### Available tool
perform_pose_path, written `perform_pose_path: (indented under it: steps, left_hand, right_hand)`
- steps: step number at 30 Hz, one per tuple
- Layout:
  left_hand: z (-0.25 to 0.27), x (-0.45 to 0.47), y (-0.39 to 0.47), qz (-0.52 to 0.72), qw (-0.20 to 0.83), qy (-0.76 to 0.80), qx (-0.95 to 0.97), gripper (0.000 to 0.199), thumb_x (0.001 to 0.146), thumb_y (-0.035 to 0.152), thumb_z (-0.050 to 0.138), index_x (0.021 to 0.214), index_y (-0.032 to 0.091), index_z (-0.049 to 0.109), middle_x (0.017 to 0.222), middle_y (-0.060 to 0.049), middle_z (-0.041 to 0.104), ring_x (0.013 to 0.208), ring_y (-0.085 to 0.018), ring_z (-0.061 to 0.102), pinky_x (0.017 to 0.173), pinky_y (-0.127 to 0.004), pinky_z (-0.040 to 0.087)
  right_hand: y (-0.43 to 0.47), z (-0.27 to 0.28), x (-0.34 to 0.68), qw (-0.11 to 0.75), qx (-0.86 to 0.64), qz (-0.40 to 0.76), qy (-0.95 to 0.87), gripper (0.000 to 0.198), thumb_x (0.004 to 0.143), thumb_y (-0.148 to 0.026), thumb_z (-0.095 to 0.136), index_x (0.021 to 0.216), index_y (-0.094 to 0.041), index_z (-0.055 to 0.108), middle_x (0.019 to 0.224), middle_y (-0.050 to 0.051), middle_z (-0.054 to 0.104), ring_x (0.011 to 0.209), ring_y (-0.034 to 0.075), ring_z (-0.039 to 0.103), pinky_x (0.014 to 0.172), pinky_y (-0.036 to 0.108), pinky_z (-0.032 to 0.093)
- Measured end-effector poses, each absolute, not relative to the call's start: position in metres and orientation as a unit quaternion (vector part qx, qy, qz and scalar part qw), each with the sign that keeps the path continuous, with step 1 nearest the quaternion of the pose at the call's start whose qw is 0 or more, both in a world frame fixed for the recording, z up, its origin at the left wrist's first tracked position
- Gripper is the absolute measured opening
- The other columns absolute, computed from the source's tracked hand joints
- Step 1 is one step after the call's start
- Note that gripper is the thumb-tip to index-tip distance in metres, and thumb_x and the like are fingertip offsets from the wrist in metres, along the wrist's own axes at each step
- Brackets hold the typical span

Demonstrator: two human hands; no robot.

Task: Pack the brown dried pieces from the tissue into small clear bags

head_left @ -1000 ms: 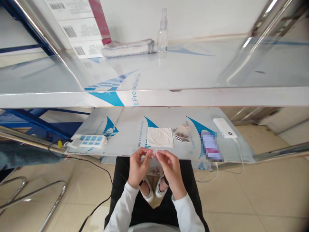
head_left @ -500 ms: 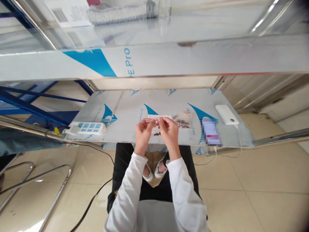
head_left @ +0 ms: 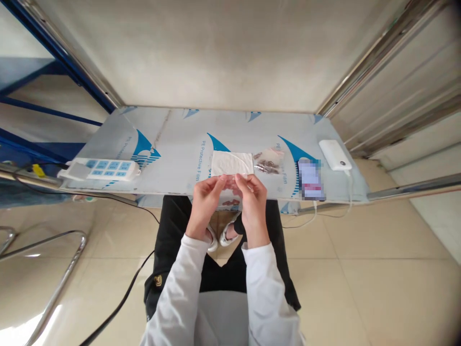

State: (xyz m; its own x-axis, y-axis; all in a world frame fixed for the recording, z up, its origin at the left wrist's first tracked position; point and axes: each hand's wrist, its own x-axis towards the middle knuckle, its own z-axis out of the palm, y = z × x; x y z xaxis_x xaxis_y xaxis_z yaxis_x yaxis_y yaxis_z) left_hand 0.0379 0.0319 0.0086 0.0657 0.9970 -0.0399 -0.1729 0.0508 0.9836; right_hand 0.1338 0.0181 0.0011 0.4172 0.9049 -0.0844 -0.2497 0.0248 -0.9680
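Note:
My left hand and my right hand are close together at the front edge of the shelf, thumbs and fingertips pinching the top of a small clear plastic bag. The bag hangs between them, with a few small dark brown pieces showing low down in it. Just beyond my fingertips a flat white packet lies on the shelf. To its right is another clear bag with brown pieces inside.
The film-covered metal shelf carries a white power strip on the left. A phone and a white power bank, both with cables, lie on the right. A metal chair frame stands at lower left.
The view has tilted down, so the upper shelf is out of sight. Both hands have drawn back toward me, uncovering the white packet, and the pinched bag shows more clearly.

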Motion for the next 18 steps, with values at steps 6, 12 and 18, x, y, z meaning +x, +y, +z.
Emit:
perform_pose_path:
  steps: [6, 12, 18]
  left_hand:
    - [-0.002, 0.026, 0.023, 0.49, 0.51, 0.507, 0.492, 0.03, 0.079, 0.041, 0.063, 0.079, 0.013, 0.073, 0.073, -0.003, 0.071, 0.068, -0.016, 0.062, 0.066, -0.024, 0.047]
    - [-0.014, 0.023, 0.023, 0.459, 0.529, 0.514, 0.496, 0.043, 0.082, 0.051, 0.055, 0.09, 0.013, 0.074, 0.08, -0.006, 0.073, 0.075, -0.021, 0.064, 0.074, -0.03, 0.05]
    - [-0.031, 0.015, 0.024, 0.436, 0.497, 0.582, 0.474, 0.051, 0.084, 0.056, 0.049, 0.107, 0.015, 0.069, 0.104, -0.009, 0.072, 0.079, -0.021, 0.065, 0.08, -0.034, 0.049]
  right_hand:
    - [0.008, -0.007, 0.154, 0.565, -0.517, 0.506, -0.397, 0.034, 0.082, -0.05, 0.057, 0.071, -0.018, 0.061, 0.065, -0.001, 0.062, 0.064, 0.013, 0.061, 0.061, 0.023, 0.049]
    - [0.002, -0.006, 0.166, 0.505, -0.529, 0.555, -0.396, 0.032, 0.075, -0.049, 0.066, 0.084, -0.018, 0.068, 0.075, 0.002, 0.07, 0.064, 0.016, 0.066, 0.057, 0.025, 0.053]
    - [0.054, -0.019, 0.212, 0.573, -0.598, 0.434, -0.354, 0.039, 0.073, -0.047, 0.068, 0.096, -0.016, 0.066, 0.077, 0.005, 0.072, 0.055, 0.015, 0.066, 0.054, 0.027, 0.054]
